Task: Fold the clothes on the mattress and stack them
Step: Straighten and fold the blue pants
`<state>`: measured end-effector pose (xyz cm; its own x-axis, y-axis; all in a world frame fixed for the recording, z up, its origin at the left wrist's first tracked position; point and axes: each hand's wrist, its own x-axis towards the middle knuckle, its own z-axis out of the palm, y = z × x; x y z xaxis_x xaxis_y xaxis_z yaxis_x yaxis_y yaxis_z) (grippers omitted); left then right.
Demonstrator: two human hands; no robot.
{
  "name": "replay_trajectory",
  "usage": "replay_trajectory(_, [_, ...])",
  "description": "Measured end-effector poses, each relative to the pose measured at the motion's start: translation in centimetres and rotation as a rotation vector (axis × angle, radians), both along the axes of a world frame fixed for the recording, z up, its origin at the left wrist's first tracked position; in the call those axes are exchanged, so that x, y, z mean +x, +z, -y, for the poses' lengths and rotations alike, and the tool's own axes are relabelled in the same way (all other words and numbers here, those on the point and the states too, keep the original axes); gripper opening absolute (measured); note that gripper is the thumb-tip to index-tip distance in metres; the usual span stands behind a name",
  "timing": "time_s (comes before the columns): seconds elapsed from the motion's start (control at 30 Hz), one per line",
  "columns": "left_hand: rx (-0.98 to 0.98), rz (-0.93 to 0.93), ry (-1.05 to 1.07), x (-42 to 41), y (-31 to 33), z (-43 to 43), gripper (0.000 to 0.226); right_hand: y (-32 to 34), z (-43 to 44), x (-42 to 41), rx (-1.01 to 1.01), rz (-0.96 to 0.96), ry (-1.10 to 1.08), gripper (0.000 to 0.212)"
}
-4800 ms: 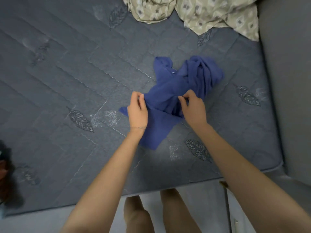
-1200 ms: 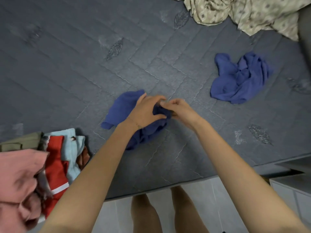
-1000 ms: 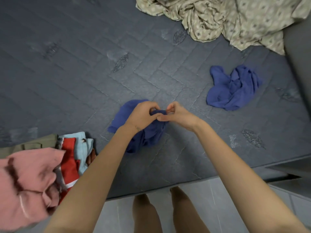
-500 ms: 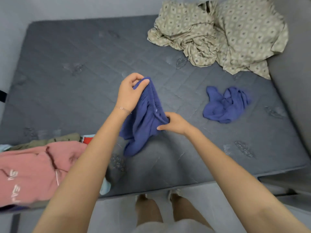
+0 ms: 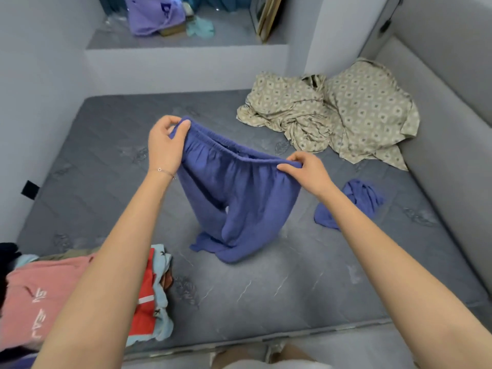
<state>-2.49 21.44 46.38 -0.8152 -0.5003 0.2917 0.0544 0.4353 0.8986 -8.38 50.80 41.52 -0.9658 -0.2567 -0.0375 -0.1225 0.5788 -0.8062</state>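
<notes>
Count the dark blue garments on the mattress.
2: blue pants held over the mattress by left hand and right hand; a crumpled blue garment to their right. Left pile may hide more.

Left hand point(image 5: 164, 147) and right hand point(image 5: 308, 170) pinch the blue shorts' point(image 5: 237, 198) waistband, legs trailing onto the mattress point(image 5: 279, 288).

A thin bracelet point(image 5: 162, 170) with a small ring circles the bare left wrist.
</notes>
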Motion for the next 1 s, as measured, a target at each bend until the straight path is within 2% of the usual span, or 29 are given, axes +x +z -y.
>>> replay_trajectory(0.1, [0.049,-0.050,0.022,0.4,1.4,0.6,0.011,4.1,0.1,-1.0,-0.200,-0.051,-0.020,0.012])
replay_trajectory(0.17, [0.085,-0.076,0.001,0.6,2.4,0.6,0.019,6.4,0.4,-1.3,-0.311,-0.041,-0.053,0.017])
replay_trajectory(0.23, [0.091,-0.092,-0.023,0.8,3.3,0.5,0.022,8.0,0.7,-1.4,-0.444,0.032,-0.047,0.022])
replay_trajectory(0.33, [0.138,-0.102,-0.073,1.1,4.9,0.5,0.022,10.6,0.9,-1.3,-0.675,0.163,0.008,0.017])
replay_trajectory(0.43, [0.192,-0.085,-0.119,1.1,6.7,0.3,0.026,13.2,1.1,-1.5,-0.811,0.196,0.040,0.021])
replay_trajectory(0.57, [0.424,-0.071,-0.148,0.9,8.2,0.5,0.030,15.5,1.9,-2.1,-0.994,0.357,0.079,0.029])
replay_trajectory(0.67, [0.700,0.067,-0.031,-0.4,6.8,0.6,0.027,14.2,3.1,-2.7,-0.942,0.551,0.033,0.030])
replay_trajectory(0.77, [0.792,0.395,0.056,-0.6,2.0,0.2,0.029,9.8,3.9,-2.4,-0.679,0.701,-0.104,0.027])
replay_trajectory(0.83, [0.817,0.541,0.058,-0.2,-1.7,-0.2,0.029,6.5,4.0,-1.8,-0.569,0.782,-0.152,0.028])
replay_trajectory(0.9, [0.852,0.586,0.082,0.4,-4.3,-0.6,0.026,4.0,3.9,-1.2,-0.545,0.854,-0.182,0.030])
replay_trajectory(1.0, [1.025,0.511,0.097,0.8,-6.3,-1.4,0.027,1.8,4.2,-0.6,-0.612,0.900,-0.254,0.032])
